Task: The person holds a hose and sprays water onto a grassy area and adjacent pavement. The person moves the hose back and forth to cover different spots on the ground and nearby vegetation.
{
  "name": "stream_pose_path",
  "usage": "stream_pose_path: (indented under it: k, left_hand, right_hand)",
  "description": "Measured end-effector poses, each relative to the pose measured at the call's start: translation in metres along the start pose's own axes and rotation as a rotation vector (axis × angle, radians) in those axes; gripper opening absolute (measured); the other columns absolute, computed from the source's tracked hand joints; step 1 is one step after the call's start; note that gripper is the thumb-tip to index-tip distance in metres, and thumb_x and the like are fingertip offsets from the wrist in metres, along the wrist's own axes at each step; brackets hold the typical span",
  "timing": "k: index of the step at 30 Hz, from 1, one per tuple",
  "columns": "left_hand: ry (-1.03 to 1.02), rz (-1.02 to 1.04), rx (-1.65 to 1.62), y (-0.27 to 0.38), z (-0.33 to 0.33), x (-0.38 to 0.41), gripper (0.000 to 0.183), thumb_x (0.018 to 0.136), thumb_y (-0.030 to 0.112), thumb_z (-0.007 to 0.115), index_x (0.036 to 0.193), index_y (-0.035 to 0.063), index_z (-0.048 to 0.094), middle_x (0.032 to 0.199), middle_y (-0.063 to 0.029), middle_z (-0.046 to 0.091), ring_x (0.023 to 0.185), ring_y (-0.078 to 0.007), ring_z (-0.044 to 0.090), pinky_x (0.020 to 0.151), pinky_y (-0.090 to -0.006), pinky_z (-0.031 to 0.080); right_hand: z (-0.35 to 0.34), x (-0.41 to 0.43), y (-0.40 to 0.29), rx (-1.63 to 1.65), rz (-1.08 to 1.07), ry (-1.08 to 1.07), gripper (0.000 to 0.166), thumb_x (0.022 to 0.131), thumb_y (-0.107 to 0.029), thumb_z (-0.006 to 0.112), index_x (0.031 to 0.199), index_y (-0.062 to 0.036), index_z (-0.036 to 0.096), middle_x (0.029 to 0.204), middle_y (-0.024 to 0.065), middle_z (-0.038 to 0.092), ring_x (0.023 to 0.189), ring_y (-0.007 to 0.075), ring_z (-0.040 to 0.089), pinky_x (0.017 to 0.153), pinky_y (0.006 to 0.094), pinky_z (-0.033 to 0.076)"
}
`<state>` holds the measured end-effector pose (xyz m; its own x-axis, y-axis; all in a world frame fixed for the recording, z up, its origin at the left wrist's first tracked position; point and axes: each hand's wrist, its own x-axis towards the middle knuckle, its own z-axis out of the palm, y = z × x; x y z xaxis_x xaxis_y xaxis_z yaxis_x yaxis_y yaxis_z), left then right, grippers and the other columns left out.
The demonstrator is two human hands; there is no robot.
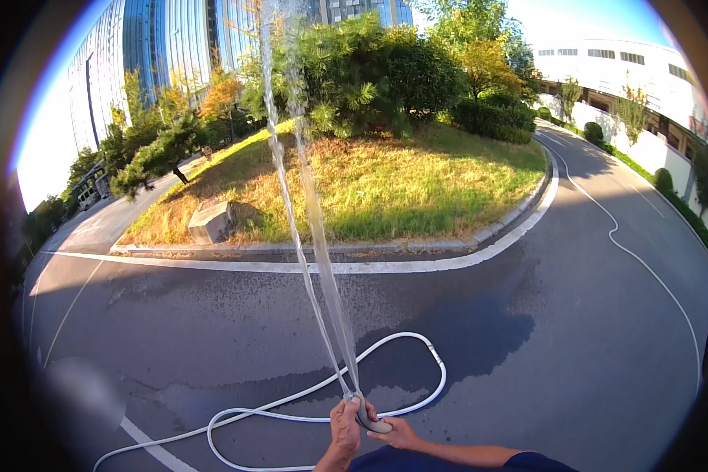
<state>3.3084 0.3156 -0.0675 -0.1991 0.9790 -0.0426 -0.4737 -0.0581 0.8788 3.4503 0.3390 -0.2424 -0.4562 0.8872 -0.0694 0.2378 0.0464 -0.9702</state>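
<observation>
At the bottom centre, my left hand (345, 429) grips a hose near its open end, its thumb at the mouth. My right hand (396, 434) holds the bent part of the same hose (366, 418) a little further back. Two streams of water (324, 268) shoot from the mouth, up and away towards the trees. A white hose (307, 419) lies in loops on the asphalt in front of me, with a joint or clamp (434, 353) on its far bend. Where it meets the piece in my hands is hidden.
Wet asphalt (478, 336) spreads beyond the loops. A kerb (389, 246) edges a grassy mound (389, 189) with a stone block (210, 222), pines and shrubs (377, 76). Another hose stretch (643, 262) runs along the right-hand road. Buildings stand behind; a van (87, 198) is far left.
</observation>
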Motion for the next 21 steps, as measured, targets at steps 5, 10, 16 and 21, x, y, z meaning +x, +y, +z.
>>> stream_pose_path:
  k: [5,10,16,21]
  left_hand:
    - [0.008,-0.018,-0.017,-0.001,-0.003,0.001,0.028,0.095,0.02,0.046,0.083,-0.004,0.056,0.067,-0.0148,0.056,0.064,-0.0244,0.058,0.065,-0.0367,0.05]
    - [-0.006,-0.01,-0.041,-0.001,-0.004,0.002,0.029,0.097,0.022,0.047,0.084,-0.0023,0.057,0.07,-0.0124,0.058,0.064,-0.0198,0.058,0.064,-0.0323,0.049]
    - [0.008,-0.012,-0.033,-0.001,-0.004,0.004,0.028,0.095,0.02,0.047,0.083,-0.0038,0.056,0.067,-0.015,0.056,0.063,-0.0243,0.058,0.064,-0.0369,0.05]
    - [0.009,-0.02,-0.034,-0.001,-0.003,0.005,0.029,0.096,0.021,0.047,0.083,-0.0035,0.056,0.067,-0.0147,0.056,0.062,-0.0239,0.058,0.063,-0.0362,0.05]
  right_hand:
    - [-0.002,0.0,-0.007,0.005,0.088,-0.039,0.041,0.078,-0.042,0.082,0.077,-0.0064,0.062,0.059,-0.0012,0.055,0.053,0.0087,0.05,0.049,0.0281,0.04]
    - [-0.001,0.001,-0.008,0.025,0.017,-0.003,0.04,0.079,-0.042,0.082,0.077,-0.0081,0.062,0.057,-0.0034,0.053,0.049,0.0067,0.049,0.045,0.0256,0.038]
    - [0.002,0.004,0.002,0.016,-0.009,0.015,0.04,0.079,-0.042,0.081,0.076,-0.0086,0.061,0.055,-0.0044,0.052,0.046,0.0062,0.047,0.043,0.025,0.036]
    - [0.001,0.004,0.0,0.03,0.021,0.002,0.039,0.079,-0.043,0.081,0.076,-0.0094,0.061,0.055,-0.0051,0.051,0.046,0.0057,0.046,0.042,0.0247,0.035]
